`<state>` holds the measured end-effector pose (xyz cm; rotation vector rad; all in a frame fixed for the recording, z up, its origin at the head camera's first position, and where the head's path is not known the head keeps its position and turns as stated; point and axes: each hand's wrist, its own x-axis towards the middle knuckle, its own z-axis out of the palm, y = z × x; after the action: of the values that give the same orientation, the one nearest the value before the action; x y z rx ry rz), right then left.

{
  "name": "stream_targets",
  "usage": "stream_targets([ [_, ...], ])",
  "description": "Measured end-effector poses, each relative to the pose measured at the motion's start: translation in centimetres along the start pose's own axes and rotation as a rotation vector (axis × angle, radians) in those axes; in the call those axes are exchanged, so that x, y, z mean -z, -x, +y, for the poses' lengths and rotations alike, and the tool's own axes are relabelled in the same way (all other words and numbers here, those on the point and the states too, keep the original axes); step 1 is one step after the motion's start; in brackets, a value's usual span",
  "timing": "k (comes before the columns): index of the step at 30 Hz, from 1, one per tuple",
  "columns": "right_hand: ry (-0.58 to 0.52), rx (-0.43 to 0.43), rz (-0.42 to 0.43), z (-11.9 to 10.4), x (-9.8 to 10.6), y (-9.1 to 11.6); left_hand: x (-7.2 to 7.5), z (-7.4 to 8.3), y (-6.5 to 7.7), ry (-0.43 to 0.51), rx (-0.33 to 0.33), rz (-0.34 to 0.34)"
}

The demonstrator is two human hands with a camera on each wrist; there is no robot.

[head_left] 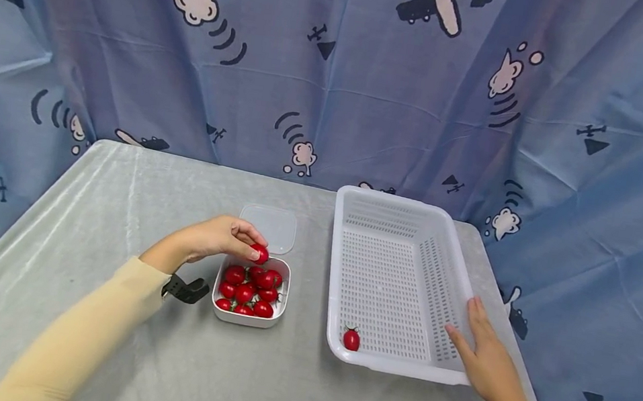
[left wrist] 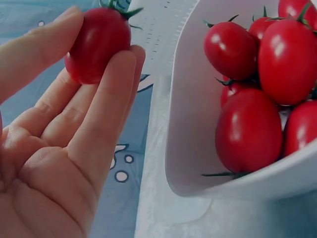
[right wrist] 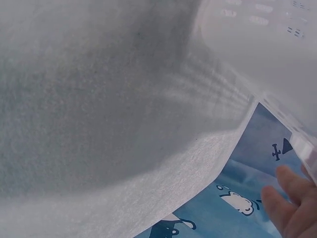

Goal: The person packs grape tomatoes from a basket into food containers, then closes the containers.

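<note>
My left hand [head_left: 225, 236] pinches a red cherry tomato [left wrist: 101, 42] between thumb and fingertips, its green stem end up in the left wrist view. It is just above the far side of a small white box [head_left: 247, 319] that holds several more cherry tomatoes [head_left: 245, 292]. At the right, a white perforated basket [head_left: 378, 282] has a single cherry tomato [head_left: 351, 339] in its near left corner. My right hand [head_left: 489, 361] holds that basket's right rim, the thumb over the inner side. Its fingers [right wrist: 292, 183] show outside the wall in the right wrist view.
A translucent lid [head_left: 278, 227] lies flat behind the white box. The table [head_left: 155, 355] has a pale grey cover. A blue patterned curtain [head_left: 337, 81] hangs behind and beside it. The basket stands near the table's right edge.
</note>
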<state>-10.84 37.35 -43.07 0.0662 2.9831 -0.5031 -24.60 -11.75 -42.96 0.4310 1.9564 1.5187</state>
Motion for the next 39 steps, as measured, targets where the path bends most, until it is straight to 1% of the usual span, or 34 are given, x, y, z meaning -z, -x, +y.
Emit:
stream_targets([
  [2, 0.002, 0.004, 0.005, 0.0, 0.0, 0.1, -0.1, 0.0, 0.4, -0.022, -0.006, 0.020],
  [7, -0.002, 0.010, 0.014, -0.1, 0.0, 0.2, -1.1, -0.3, 1.2, -0.126, -0.012, 0.099],
  [9, -0.005, 0.010, 0.015, -0.2, -0.1, 0.2, -1.7, -0.6, 1.3, -0.182, -0.018, 0.131],
  [14, -0.001, 0.007, 0.018, -0.2, -0.1, 0.2, -2.7, -0.9, 1.6, -0.361, -0.018, 0.205],
  [16, 0.003, 0.008, 0.020, -0.2, -0.1, 0.2, -3.1, -1.0, 1.7, -0.427, -0.015, 0.222],
  [19, 0.008, 0.011, 0.022, -0.2, -0.1, 0.2, -3.6, -1.1, 1.7, -0.499, -0.024, 0.234],
  [24, 0.006, 0.009, 0.023, -0.1, -0.1, 0.2, -4.2, -1.5, 1.6, -0.581, -0.046, 0.245],
  [26, 0.004, 0.007, 0.020, -0.1, -0.2, 0.2, -4.3, -1.5, 1.5, -0.597, -0.054, 0.246],
  [29, -0.001, 0.008, 0.020, -0.1, -0.2, 0.3, -4.4, -1.5, 1.4, -0.594, -0.059, 0.244],
  [35, 0.001, 0.010, 0.033, -0.2, -0.2, 0.3, -4.4, -1.7, 1.3, -0.544, -0.032, 0.239],
  [39, -0.001, 0.007, 0.024, -0.2, -0.1, 0.3, -4.5, -1.8, 1.2, -0.555, -0.029, 0.236],
])
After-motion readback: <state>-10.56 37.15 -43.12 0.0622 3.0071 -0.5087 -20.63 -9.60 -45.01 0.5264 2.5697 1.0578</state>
